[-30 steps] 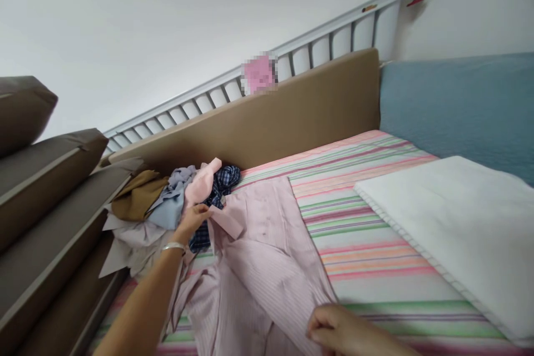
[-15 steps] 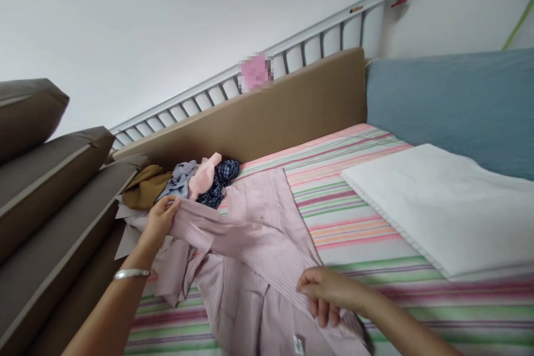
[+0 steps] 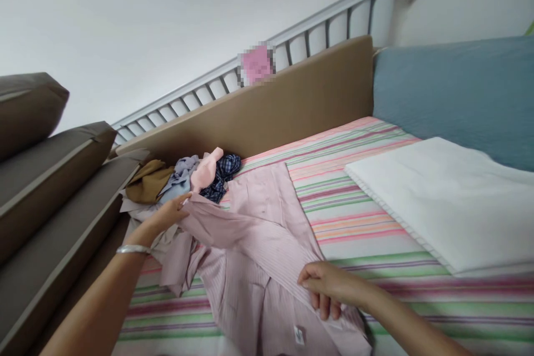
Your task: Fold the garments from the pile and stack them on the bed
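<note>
A pale pink striped shirt (image 3: 258, 245) lies spread on the striped bedsheet (image 3: 359, 217). My left hand (image 3: 169, 216), a silver bangle on its wrist, pinches one end of the shirt's sleeve and holds it stretched to the left. My right hand (image 3: 327, 286) is closed on the sleeve's other end near the shoulder, pressing it against the shirt body. A small white label (image 3: 298, 335) shows on the shirt below my right hand.
A heap of mixed clothes (image 3: 183, 181) sits at the bed's far left corner against a tan headboard panel (image 3: 292, 105). Brown cushions (image 3: 45, 178) are stacked at left. A white folded cloth (image 3: 450, 200) and a blue cushion (image 3: 454, 89) lie at right.
My left hand lifted the sleeve off the clothes heap and drew it leftward, taut. My right hand moved up onto the shirt and gripped the sleeve's other end.
</note>
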`<state>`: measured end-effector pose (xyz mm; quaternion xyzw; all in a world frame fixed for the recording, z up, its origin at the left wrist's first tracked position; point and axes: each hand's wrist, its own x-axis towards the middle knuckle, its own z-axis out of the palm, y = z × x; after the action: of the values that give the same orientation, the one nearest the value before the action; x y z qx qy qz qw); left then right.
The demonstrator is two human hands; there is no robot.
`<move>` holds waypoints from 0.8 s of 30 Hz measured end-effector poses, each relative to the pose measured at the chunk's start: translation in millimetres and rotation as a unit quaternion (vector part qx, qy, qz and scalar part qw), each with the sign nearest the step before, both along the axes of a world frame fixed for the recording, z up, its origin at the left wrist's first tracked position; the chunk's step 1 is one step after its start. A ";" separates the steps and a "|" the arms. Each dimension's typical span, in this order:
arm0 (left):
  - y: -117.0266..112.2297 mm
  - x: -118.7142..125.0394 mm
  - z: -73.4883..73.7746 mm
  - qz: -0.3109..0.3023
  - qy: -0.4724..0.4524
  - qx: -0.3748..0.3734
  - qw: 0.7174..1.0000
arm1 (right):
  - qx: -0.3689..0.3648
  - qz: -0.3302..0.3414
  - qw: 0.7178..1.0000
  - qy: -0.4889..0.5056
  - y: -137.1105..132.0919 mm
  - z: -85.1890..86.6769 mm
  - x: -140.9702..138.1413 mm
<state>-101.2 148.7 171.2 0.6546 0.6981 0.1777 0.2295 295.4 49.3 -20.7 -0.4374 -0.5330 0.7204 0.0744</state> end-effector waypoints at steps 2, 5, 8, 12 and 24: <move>9.9 -8.9 -8.7 0.011 0.072 0.005 0.997 | -0.002 -0.004 1.000 0.000 -0.1 -2.8 -0.5; 21.3 -19.3 -31.4 0.032 0.112 0.013 0.993 | -0.006 -0.008 1.000 0.000 0.1 -6.8 -0.5; 24.6 -27.3 -67.4 0.061 0.125 0.015 0.990 | -0.013 -0.007 1.000 -0.001 0.3 -9.8 -0.2; 15.3 -38.4 -115.7 0.130 0.136 0.025 0.982 | -0.017 -0.009 1.000 -0.004 -0.6 -11.4 -0.2; -20.1 -73.6 -128.7 0.253 0.046 -0.028 0.966 | 0.001 -0.005 0.999 -0.043 -1.2 -17.8 -1.4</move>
<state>-174.8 128.6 42.4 0.4577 0.8553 0.1798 0.1631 294.0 48.2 -38.5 -0.4702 -0.5344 0.7002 0.0554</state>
